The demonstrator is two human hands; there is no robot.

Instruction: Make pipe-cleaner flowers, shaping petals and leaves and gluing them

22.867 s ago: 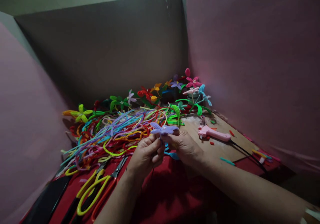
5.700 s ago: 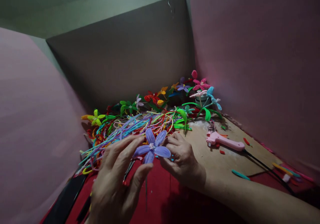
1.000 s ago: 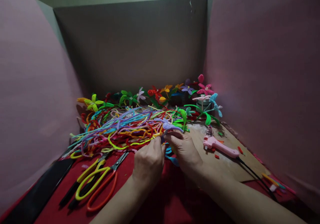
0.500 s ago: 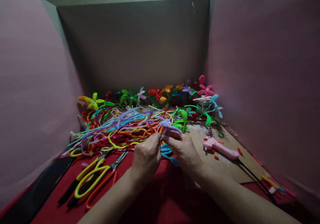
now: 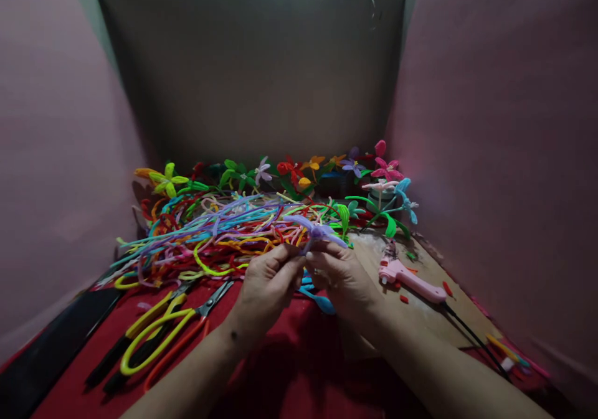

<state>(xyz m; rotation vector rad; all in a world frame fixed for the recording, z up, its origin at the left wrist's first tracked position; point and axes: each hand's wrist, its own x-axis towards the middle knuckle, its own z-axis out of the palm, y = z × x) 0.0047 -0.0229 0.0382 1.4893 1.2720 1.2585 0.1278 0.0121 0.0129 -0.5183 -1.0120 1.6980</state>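
A lavender fuzzy-wire flower [image 5: 321, 232] is held up at the centre, its petals spread above my fingertips. My left hand [image 5: 275, 276] pinches its lower part from the left. From the right, my right hand [image 5: 339, 276] closes its fingers on the same flower, close against the left fingertips. The part between the fingertips is hidden. Beneath my hands lie blue fuzzy-wire pieces [image 5: 322, 302]. Behind them spreads a tangled heap of coloured fuzzy wires [image 5: 224, 220].
Scissors [image 5: 212, 301] and yellow-handled pliers [image 5: 156, 313] lie left on the red cloth [image 5: 280, 369], beside a black strip [image 5: 60, 338]. A pink glue gun [image 5: 415, 282] rests on brown board [image 5: 448, 319] at right. Finished flowers [image 5: 292, 170] line the back between pink walls.
The lavender flower has turned, and more of its petals show. My left hand has shifted its grip, its thumb now stretched toward the flower. The camera view has shifted slightly.
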